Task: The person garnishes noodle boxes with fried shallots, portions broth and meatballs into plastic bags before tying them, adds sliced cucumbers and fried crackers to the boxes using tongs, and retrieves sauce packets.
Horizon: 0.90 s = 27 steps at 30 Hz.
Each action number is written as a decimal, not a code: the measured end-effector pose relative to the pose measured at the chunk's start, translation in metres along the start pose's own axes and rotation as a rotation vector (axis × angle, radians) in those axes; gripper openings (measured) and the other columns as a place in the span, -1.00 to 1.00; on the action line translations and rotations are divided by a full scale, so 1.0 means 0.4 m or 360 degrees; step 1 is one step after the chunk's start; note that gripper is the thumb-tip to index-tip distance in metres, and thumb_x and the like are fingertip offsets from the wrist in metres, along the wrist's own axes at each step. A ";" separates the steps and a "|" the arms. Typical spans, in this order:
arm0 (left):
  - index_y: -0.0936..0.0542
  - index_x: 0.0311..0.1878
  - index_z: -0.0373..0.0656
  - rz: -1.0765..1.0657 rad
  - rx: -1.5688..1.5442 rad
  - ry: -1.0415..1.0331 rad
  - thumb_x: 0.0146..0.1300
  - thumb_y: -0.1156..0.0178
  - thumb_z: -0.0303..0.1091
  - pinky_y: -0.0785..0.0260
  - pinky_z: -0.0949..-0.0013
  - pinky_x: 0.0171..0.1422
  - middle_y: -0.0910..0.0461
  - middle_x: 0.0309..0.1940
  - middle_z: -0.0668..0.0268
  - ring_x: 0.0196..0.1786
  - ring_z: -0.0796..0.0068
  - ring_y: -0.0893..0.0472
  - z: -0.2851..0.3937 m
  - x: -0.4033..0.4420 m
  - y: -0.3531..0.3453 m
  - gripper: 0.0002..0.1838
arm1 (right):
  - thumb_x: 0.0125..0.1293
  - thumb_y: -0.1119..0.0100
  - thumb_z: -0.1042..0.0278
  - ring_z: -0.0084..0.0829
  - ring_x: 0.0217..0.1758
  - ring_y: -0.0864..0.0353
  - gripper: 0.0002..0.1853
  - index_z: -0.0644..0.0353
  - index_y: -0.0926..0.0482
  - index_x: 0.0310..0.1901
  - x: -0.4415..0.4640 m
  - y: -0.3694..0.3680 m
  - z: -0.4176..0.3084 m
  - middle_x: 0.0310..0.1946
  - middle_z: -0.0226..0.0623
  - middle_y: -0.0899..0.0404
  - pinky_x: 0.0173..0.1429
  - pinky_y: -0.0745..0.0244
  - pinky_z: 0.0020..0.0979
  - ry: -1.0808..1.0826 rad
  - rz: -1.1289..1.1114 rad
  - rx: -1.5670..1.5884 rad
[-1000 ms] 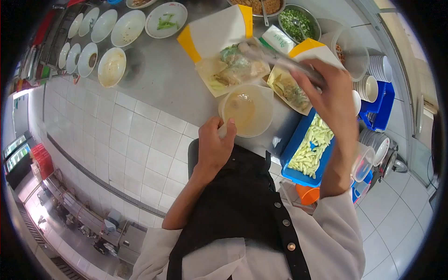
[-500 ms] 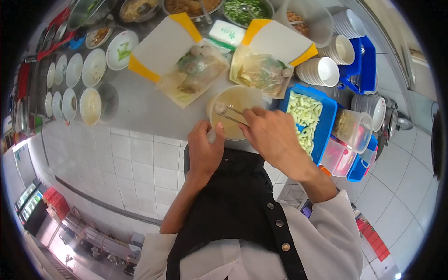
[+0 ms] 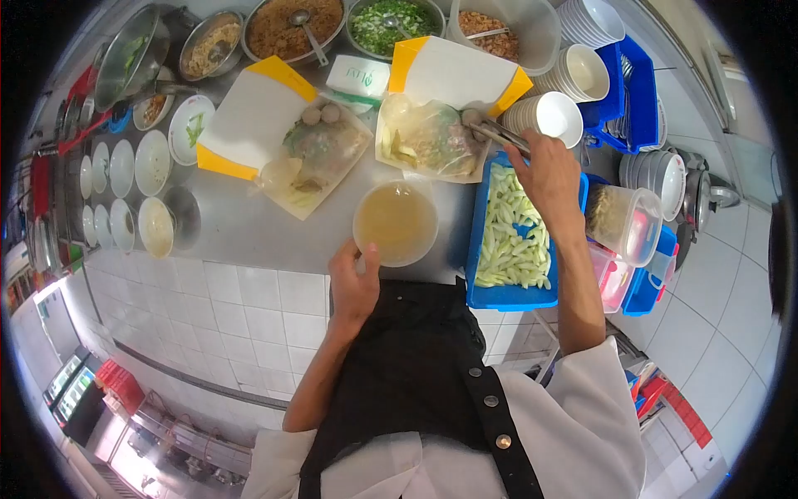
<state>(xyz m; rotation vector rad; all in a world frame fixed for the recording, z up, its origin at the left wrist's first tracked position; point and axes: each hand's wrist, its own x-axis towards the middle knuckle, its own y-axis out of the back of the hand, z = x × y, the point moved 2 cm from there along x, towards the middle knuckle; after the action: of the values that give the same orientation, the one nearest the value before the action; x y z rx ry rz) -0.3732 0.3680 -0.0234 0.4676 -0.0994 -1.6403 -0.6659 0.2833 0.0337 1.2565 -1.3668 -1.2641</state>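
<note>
My left hand (image 3: 356,283) grips the near rim of a round plastic tub (image 3: 396,223) of cloudy yellowish broth at the counter's front edge. In my right hand (image 3: 550,179) is a pair of metal tongs (image 3: 509,138), reaching over the right-hand open paper takeout box (image 3: 461,71). A meatball (image 3: 471,118) sits at the tong tips, against a clear plastic bag (image 3: 432,137) of food in that box; whether the tips still pinch it, I cannot tell. The left-hand takeout box (image 3: 249,108) holds a similar bag (image 3: 312,154) with two meatballs (image 3: 321,114) on top.
A blue tray (image 3: 511,233) of cut pale-green vegetable stands right of the tub. Along the back are bowls of chopped greens (image 3: 391,25) and brown crumbs (image 3: 291,29), plus a tissue pack (image 3: 357,76). Stacked white bowls (image 3: 544,121) stand right; several bowls (image 3: 156,226) line the left.
My right hand has carried the tongs and a meatball from above the tub up and right to the right-hand box. My left hand stays on the tub. The view has shifted slightly.
</note>
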 end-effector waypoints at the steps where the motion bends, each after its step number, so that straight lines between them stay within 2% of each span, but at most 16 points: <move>1: -0.51 -0.27 -0.42 -0.0042 -0.0026 -0.0009 0.37 -0.05 -0.23 -0.34 0.24 -0.18 -0.46 -0.49 0.04 -0.40 0.15 -0.45 0.000 -0.003 -0.004 -0.66 | 0.27 -0.23 0.16 0.03 -0.34 -0.64 -0.73 0.24 -0.58 -0.30 -0.013 0.009 0.001 -0.42 -0.03 -0.65 -0.29 -0.50 -0.04 -0.0011 0.0005 0.0013; 5: -0.53 -0.18 -0.38 -0.0207 -0.0015 0.0061 0.40 -0.01 -0.21 -0.37 0.24 -0.09 -0.52 -0.40 0.06 -0.30 0.14 -0.52 -0.033 -0.008 0.009 -0.65 | 0.27 -0.23 0.15 0.02 -0.33 -0.64 -0.73 0.23 -0.57 -0.28 -0.048 0.036 0.015 -0.42 -0.02 -0.65 -0.30 -0.51 -0.05 -0.0246 0.0022 0.0176; 7: -0.54 -0.15 -0.35 -0.0061 0.0282 -0.0429 0.43 0.03 -0.20 -0.37 0.21 -0.07 -0.54 -0.35 0.05 -0.27 0.19 -0.53 -0.036 0.021 0.050 -0.66 | 0.28 -0.22 0.15 0.01 -0.32 -0.65 -0.73 0.24 -0.57 -0.28 -0.048 0.003 0.024 -0.41 -0.04 -0.65 -0.30 -0.52 -0.05 -0.0184 -0.0032 0.0166; 8: -0.54 -0.16 -0.33 0.0055 0.0293 -0.0390 0.42 0.01 -0.21 -0.37 0.21 -0.08 -0.54 -0.35 0.07 -0.28 0.22 -0.53 -0.023 0.052 0.079 -0.68 | 0.29 -0.20 0.17 0.01 -0.33 -0.64 -0.74 0.25 -0.56 -0.30 -0.044 -0.006 0.015 -0.38 -0.06 -0.65 -0.31 -0.52 -0.05 -0.0219 -0.0070 0.0208; 9: -0.55 -0.17 -0.32 0.0173 0.0300 -0.0352 0.42 -0.01 -0.22 -0.38 0.20 -0.09 -0.54 -0.34 0.09 -0.29 0.24 -0.53 0.036 0.103 0.096 -0.69 | 0.29 -0.20 0.17 0.01 -0.33 -0.64 -0.74 0.25 -0.56 -0.30 -0.035 -0.018 0.007 -0.38 -0.06 -0.65 -0.31 -0.52 -0.05 -0.0251 -0.0060 0.0219; 11: -0.55 -0.18 -0.32 0.0085 0.0426 -0.0482 0.37 -0.09 -0.24 -0.38 0.25 -0.15 -0.52 -0.38 0.13 -0.33 0.31 -0.51 0.160 0.223 0.075 -0.72 | 0.28 -0.20 0.19 0.01 -0.34 -0.64 -0.75 0.24 -0.55 -0.31 -0.019 -0.049 -0.003 -0.38 -0.09 -0.64 -0.32 -0.52 -0.07 -0.0140 0.0112 0.0309; 13: -0.57 -0.16 -0.31 -0.0382 0.0389 -0.0700 0.31 -0.16 -0.26 -0.40 0.28 -0.20 -0.55 -0.39 0.09 -0.34 0.26 -0.56 0.206 0.347 -0.025 -0.74 | 0.28 -0.21 0.21 0.00 -0.35 -0.64 -0.76 0.24 -0.54 -0.31 -0.021 -0.075 0.008 -0.38 -0.12 -0.62 -0.33 -0.52 -0.07 -0.0105 0.0156 0.0330; 15: -0.56 -0.21 -0.33 -0.0800 0.0561 -0.0779 0.35 -0.10 -0.29 -0.47 0.18 -0.11 -0.62 -0.32 0.03 -0.26 0.17 -0.65 0.198 0.438 -0.164 -0.75 | 0.28 -0.21 0.20 -0.02 -0.37 -0.63 -0.76 0.24 -0.54 -0.29 -0.020 -0.061 0.016 -0.41 -0.13 -0.62 -0.35 -0.51 -0.09 -0.0191 0.0149 0.0265; 17: -0.55 -0.28 -0.34 -0.0928 0.1340 -0.1011 0.31 -0.09 -0.33 -0.50 0.08 -0.12 -0.62 -0.30 -0.01 -0.24 -0.03 -0.65 0.185 0.492 -0.275 -0.78 | 0.28 -0.22 0.21 -0.02 -0.38 -0.63 -0.76 0.24 -0.55 -0.28 -0.050 -0.026 0.023 -0.41 -0.13 -0.62 -0.36 -0.50 -0.10 -0.0210 0.0211 0.0282; 18: -0.55 -0.28 -0.34 -0.0919 0.1335 -0.1012 0.31 -0.09 -0.33 -0.50 0.08 -0.12 -0.62 -0.30 -0.01 -0.24 -0.03 -0.65 0.164 0.522 -0.305 -0.78 | 0.27 -0.23 0.21 -0.02 -0.39 -0.63 -0.76 0.24 -0.56 -0.26 -0.067 -0.004 0.028 -0.41 -0.13 -0.62 -0.37 -0.49 -0.11 -0.0235 0.0274 0.0296; 20: -0.52 -0.33 -0.33 -0.0910 0.1642 -0.1227 0.28 -0.08 -0.35 -0.48 0.02 -0.13 -0.62 -0.31 -0.01 -0.25 -0.05 -0.63 0.117 0.561 -0.353 -0.79 | 0.27 -0.24 0.22 -0.02 -0.40 -0.62 -0.77 0.23 -0.57 -0.24 -0.098 0.025 0.032 -0.41 -0.13 -0.62 -0.38 -0.48 -0.12 -0.0313 0.0254 0.0368; 21: -0.52 -0.33 -0.33 -0.0909 0.1644 -0.1230 0.28 -0.08 -0.35 -0.48 0.02 -0.13 -0.62 -0.31 -0.01 -0.25 -0.05 -0.63 0.106 0.569 -0.354 -0.79 | 0.26 -0.25 0.22 -0.02 -0.41 -0.62 -0.77 0.23 -0.58 -0.22 -0.113 0.031 0.038 -0.41 -0.13 -0.62 -0.39 -0.47 -0.12 -0.0401 0.0230 0.0447; 23: -0.52 -0.32 -0.32 -0.1010 0.1491 -0.1519 0.25 -0.11 -0.37 -0.50 0.13 -0.15 -0.62 -0.36 0.04 -0.26 -0.01 -0.62 0.083 0.581 -0.339 -0.83 | 0.25 -0.28 0.23 -0.02 -0.40 -0.62 -0.76 0.20 -0.60 -0.16 -0.137 0.025 0.049 -0.40 -0.13 -0.61 -0.39 -0.46 -0.13 -0.0403 0.0241 0.0490; 24: -0.52 -0.32 -0.32 -0.1026 0.1492 -0.1516 0.25 -0.11 -0.37 -0.50 0.13 -0.15 -0.62 -0.36 0.04 -0.26 -0.01 -0.62 0.095 0.582 -0.321 -0.83 | 0.25 -0.28 0.22 -0.02 -0.39 -0.62 -0.75 0.20 -0.61 -0.14 -0.147 0.024 0.049 -0.40 -0.12 -0.61 -0.38 -0.46 -0.13 -0.0399 0.0250 0.0544; 26: -0.52 -0.30 -0.28 -0.1598 0.0924 -0.1123 0.23 -0.15 -0.44 -0.50 0.27 -0.13 -0.62 -0.37 0.16 -0.25 0.21 -0.61 0.142 0.584 -0.289 -0.90 | 0.24 -0.28 0.22 -0.02 -0.38 -0.62 -0.74 0.19 -0.61 -0.13 -0.156 0.028 0.043 -0.40 -0.12 -0.61 -0.37 -0.46 -0.13 -0.0401 0.0266 0.0600; 27: -0.52 -0.30 -0.28 -0.1603 0.0928 -0.1121 0.23 -0.15 -0.44 -0.50 0.27 -0.13 -0.62 -0.37 0.16 -0.25 0.21 -0.61 0.141 0.590 -0.283 -0.90 | 0.24 -0.29 0.22 -0.02 -0.37 -0.62 -0.74 0.20 -0.62 -0.13 -0.155 0.033 0.033 -0.38 -0.12 -0.62 -0.35 -0.47 -0.14 -0.0448 0.0194 0.0604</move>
<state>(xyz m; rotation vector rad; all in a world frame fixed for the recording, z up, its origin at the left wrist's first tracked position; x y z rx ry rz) -0.5113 0.1428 -0.0668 0.3601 -1.0238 -2.7261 -0.6733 0.3461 0.0477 1.2518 -1.9266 -1.1621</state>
